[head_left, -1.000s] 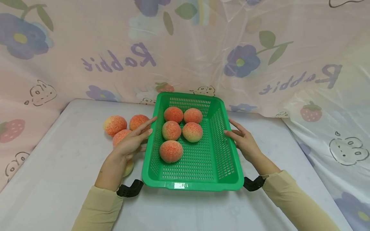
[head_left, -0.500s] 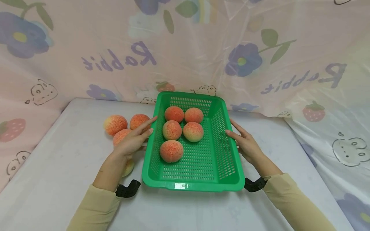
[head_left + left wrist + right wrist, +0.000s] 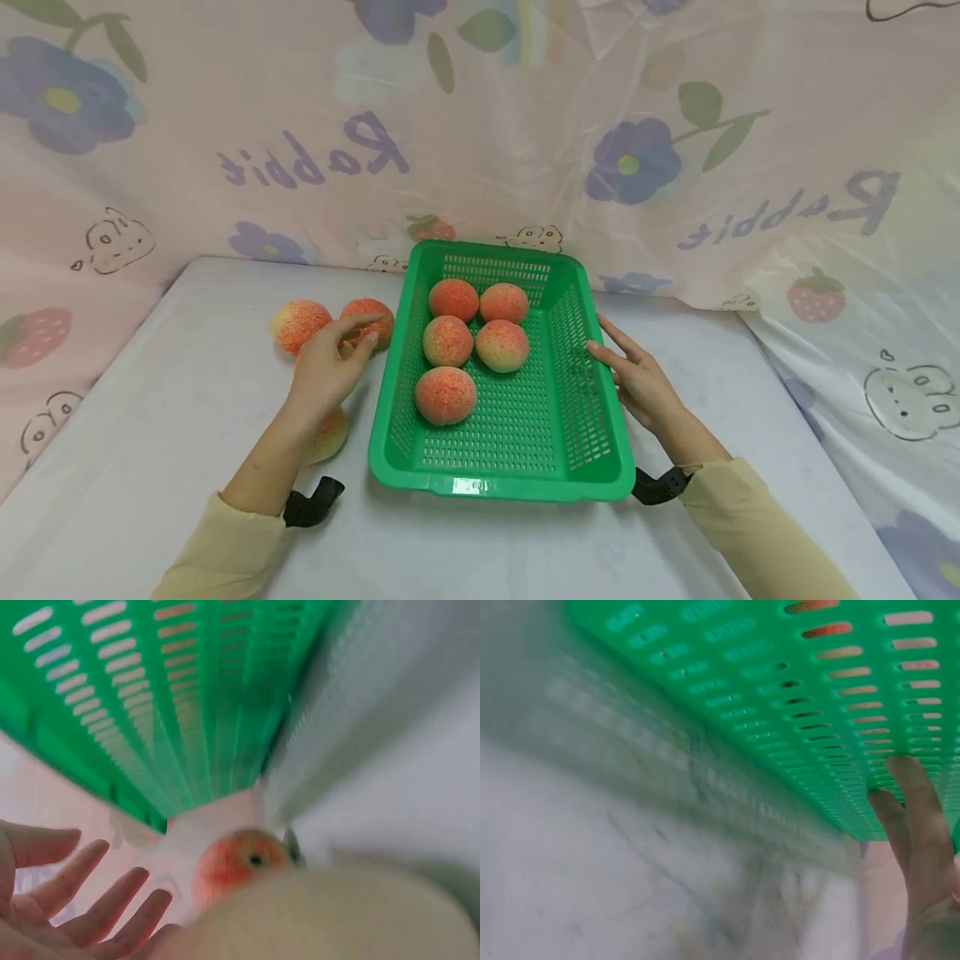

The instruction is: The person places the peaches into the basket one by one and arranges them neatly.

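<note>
A green plastic basket (image 3: 517,487) with slotted walls stands mid-table, several red-and-yellow peaches (image 3: 447,340) along its left side. At its right side my right hand (image 3: 648,396) grips the rim, thumb on top and fingers along the outer wall. In the right wrist view two fingers (image 3: 922,817) touch that wall. My left hand (image 3: 326,371) is off the basket, above loose peaches (image 3: 302,325), fingers loosely bent and holding nothing; it partly covers some of them. The left wrist view shows its spread fingers (image 3: 112,915) near a peach (image 3: 232,866).
More loose peaches, one behind (image 3: 375,319) and one in front (image 3: 327,437), lie left of the basket on the white table (image 3: 180,400). A printed cloth (image 3: 487,167) hangs behind. Black wrist mounts (image 3: 315,502) sit at both sleeves.
My left hand has let go of the basket's left rim and moved left over the loose peaches. The right hand and the basket are nearly where they were.
</note>
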`<state>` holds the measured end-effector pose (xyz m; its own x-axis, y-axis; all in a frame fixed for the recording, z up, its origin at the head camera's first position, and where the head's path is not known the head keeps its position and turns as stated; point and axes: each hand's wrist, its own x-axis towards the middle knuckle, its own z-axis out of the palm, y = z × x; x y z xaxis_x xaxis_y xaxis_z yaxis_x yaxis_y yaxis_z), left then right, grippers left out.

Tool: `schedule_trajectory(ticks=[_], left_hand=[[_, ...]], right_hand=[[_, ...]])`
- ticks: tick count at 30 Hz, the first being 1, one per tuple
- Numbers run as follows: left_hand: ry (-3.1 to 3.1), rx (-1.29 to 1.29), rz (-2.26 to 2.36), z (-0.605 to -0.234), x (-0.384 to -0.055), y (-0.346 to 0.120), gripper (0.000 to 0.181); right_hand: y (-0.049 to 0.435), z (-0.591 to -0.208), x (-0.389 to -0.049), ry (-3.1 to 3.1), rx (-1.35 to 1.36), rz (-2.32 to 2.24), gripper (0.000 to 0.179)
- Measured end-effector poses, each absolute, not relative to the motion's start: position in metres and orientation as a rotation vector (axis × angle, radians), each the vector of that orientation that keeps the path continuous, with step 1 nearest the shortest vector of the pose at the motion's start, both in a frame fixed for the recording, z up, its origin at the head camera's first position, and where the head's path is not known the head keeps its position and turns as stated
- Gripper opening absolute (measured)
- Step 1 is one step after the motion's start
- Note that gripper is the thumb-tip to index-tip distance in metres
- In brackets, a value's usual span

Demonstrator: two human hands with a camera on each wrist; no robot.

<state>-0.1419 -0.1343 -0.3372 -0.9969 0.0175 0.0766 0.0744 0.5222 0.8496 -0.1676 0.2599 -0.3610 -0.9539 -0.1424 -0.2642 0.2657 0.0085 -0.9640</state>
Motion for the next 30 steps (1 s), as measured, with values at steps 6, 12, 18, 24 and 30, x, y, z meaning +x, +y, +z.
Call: schedule_trajectory(ticks=[6,12,18,24,30], left_hand=[[-2.718,-0.059,-1.394,-0.335,-0.125,-0.154,0.052],[-2.71,-0.097,-1.236,-0.342,-0.11,-0.168,0.05],[-2.792,-0.057,-1.246,-0.349,-0.1,-0.184,0.06],[-2.915,-0.044,-1.246,-0.355,-0.091,-0.2,0.062],[-2.925,-0.077,-1.408,-0.364,-0.089,-0.21,0.059]], right_hand=[[0.261,-0.364,-0.165,1.981,0.154,-2.06,0.068],[0.26,-0.365,-0.165,1.95,0.143,-2.082,0.068],[0.259,-0.363,-0.166,1.944,0.152,-2.086,0.068],[0.257,-0.363,-0.166,2.006,0.129,-2.051,0.071],[0.258,-0.364,-0.166,1.974,0.129,-2.062,0.071]])
